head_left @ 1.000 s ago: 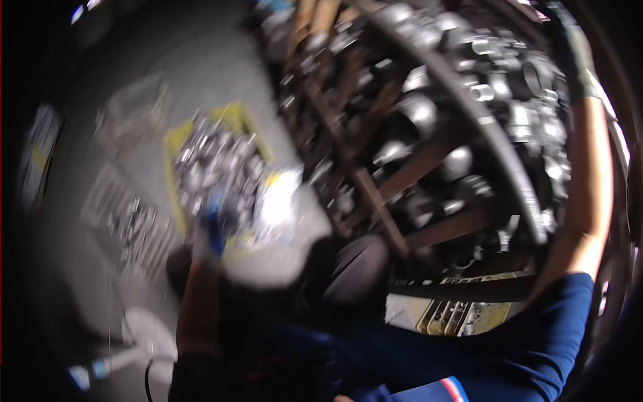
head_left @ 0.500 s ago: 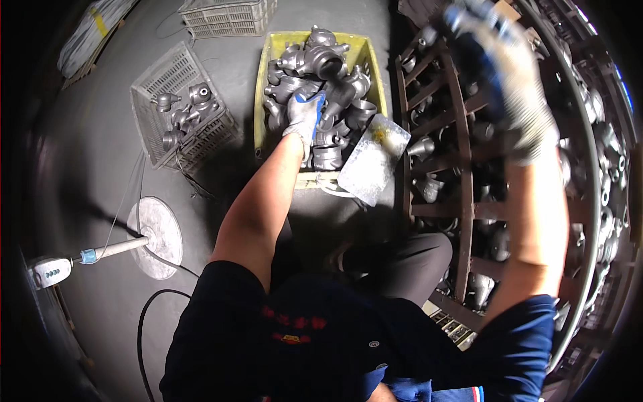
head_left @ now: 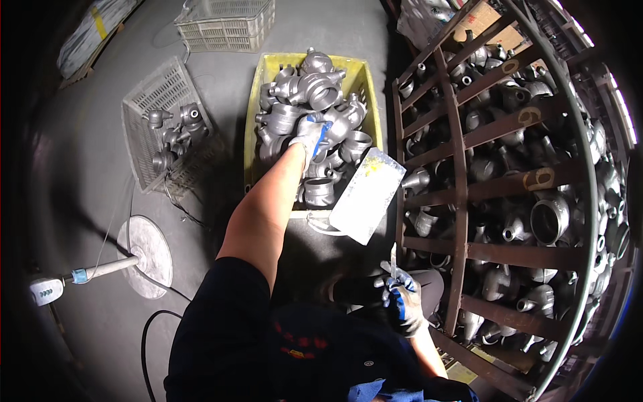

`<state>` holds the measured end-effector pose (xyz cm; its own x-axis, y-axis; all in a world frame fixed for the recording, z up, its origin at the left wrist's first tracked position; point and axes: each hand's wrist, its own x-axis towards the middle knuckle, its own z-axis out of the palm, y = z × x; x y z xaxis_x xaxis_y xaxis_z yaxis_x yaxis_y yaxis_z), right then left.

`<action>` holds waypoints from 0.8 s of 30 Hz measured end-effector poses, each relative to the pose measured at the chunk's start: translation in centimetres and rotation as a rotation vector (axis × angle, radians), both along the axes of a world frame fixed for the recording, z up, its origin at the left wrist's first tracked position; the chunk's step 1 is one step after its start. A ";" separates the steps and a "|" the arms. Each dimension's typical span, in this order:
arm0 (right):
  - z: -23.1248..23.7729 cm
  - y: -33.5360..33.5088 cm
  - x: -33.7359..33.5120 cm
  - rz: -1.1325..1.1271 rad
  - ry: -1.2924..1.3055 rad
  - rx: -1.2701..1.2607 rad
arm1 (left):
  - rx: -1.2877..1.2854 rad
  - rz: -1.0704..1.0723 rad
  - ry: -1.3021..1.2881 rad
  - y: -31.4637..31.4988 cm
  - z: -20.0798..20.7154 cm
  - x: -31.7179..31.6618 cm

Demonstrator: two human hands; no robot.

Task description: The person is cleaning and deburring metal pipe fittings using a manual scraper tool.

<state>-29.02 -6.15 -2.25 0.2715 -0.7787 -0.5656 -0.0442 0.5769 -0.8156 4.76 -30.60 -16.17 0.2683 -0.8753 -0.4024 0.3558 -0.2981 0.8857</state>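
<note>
My left hand (head_left: 310, 139), in a grey and blue work glove, reaches into a yellow crate (head_left: 250, 120) heaped with grey metal pipe fittings (head_left: 320, 92). Its fingers curl round one grey fitting (head_left: 341, 126) in the middle of the heap, partly hidden by the others. Low by my knee, my right hand (head_left: 404, 301) wears the same kind of glove. It is closed on a thin metal strip-like tool (head_left: 394, 256) that points up past the fingers; its exact kind is unclear. A pale rectangular plate (head_left: 368, 194) leans over the crate's near right corner.
To the right stands a brown metal rack cage (head_left: 462, 201) packed with similar fittings. A grey plastic basket (head_left: 144, 110) at left holds several small fittings; another basket (head_left: 224, 30) stands beyond. A round white pedestal base (head_left: 151, 258) and a black cable (head_left: 144, 348) are on the floor.
My right hand has come down from above the rack to beside my knee, with the thin tool now visible in it. My left hand stays among the fittings; the view has shifted slightly.
</note>
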 end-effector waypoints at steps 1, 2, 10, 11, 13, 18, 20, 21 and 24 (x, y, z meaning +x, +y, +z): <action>-0.1 -0.4 -0.1 0.005 -0.005 -0.001 | -0.005 -0.001 -0.099 0.0 -0.9 0.1; -0.7 -0.5 -0.7 -0.027 -0.051 0.022 | -0.201 0.014 -0.156 1.6 3.6 -3.0; -2.0 -1.0 -1.4 -0.047 -0.377 -0.022 | -0.186 -0.101 0.091 7.6 9.7 -1.7; -1.9 -1.0 -1.5 -0.018 -0.313 -0.063 | -0.178 -0.040 0.138 9.3 12.6 -2.7; -1.5 -1.0 -0.6 -0.093 -0.340 -0.084 | -0.151 -0.197 0.205 12.7 17.0 -2.6; 3.0 -2.2 3.5 -0.119 -0.282 -0.255 | -0.444 -0.431 0.329 19.6 18.7 -2.9; 5.8 -1.9 6.2 -0.142 -0.319 -0.351 | -0.419 -0.429 0.254 21.7 18.5 -3.5; 6.3 -1.8 6.7 -0.144 -0.244 -0.311 | -0.458 -0.419 0.322 22.9 18.7 -3.9; 6.7 -1.0 7.2 -0.165 -0.325 -0.467 | -0.476 -0.450 0.189 25.4 19.4 -5.1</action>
<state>-21.77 -7.12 4.49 0.2280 -0.9718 -0.0608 0.3100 0.1317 -0.9416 -0.31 -5.17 3.28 -0.2003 -0.9784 0.0504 0.4502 -0.0463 0.8917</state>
